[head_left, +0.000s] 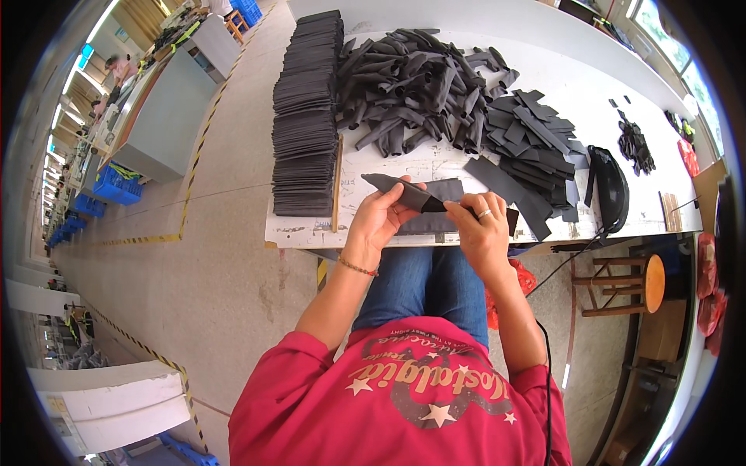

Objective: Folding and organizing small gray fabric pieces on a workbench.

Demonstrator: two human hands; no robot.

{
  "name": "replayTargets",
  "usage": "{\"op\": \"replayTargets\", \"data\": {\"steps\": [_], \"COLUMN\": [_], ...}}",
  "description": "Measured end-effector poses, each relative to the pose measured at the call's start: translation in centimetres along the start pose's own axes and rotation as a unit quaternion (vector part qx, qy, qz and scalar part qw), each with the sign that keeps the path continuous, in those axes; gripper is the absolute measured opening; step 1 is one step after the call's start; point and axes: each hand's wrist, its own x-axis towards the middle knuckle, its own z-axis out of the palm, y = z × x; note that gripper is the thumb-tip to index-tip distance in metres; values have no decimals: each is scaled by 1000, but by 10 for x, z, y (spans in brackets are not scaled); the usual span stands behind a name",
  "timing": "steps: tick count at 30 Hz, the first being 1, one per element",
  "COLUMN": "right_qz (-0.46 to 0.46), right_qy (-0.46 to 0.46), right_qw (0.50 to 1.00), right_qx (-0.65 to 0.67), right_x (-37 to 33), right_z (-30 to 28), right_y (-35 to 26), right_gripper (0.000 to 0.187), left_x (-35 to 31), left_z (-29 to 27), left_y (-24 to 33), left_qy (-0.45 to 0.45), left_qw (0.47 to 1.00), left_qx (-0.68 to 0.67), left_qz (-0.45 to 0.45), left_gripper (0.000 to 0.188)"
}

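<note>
A black, pointed fabric tube (406,195) is held above the table's near edge. My left hand (382,213) is closed round its middle, thumb on top, the pointed end sticking out to the left. My right hand (483,227), with a ring on one finger, pinches at the tube's right end. What lies between those fingers is mostly hidden; a dark end shows past the hand's right side. Under both hands a flat black fabric piece (444,189) lies on the white table (373,165).
A tall row of stacked black pieces (301,140) lines the table's left side. Beyond my hands are a heap of black tubes (412,81) and a pile of flat black strips (536,147). A black, rounded object with a cord (610,190) and a wooden stool (653,283) are to the right.
</note>
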Motion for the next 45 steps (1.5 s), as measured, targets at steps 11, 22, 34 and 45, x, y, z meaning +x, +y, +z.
{"op": "replayTargets", "data": {"steps": [11,22,34,45], "right_qz": [12,66,31,6], "right_qy": [29,19,-57,-37], "right_qw": [999,989,986,985], "right_qx": [-32,132,156,166], "right_x": [1,3,0,-6], "right_z": [15,32,27,24], "right_y": [-25,-40,-25,-17], "right_gripper": [45,43,23,18], "left_x": [-34,-17,-11,-15], "left_z": [46,42,37,47], "left_y": [-2,-25,-27,-43], "left_qy": [27,-103,-74,-108], "left_qw": [984,983,985,986], "left_qx": [74,-5,-27,-29], "left_qz": [158,153,156,123], "left_gripper": [44,37,32,34]}}
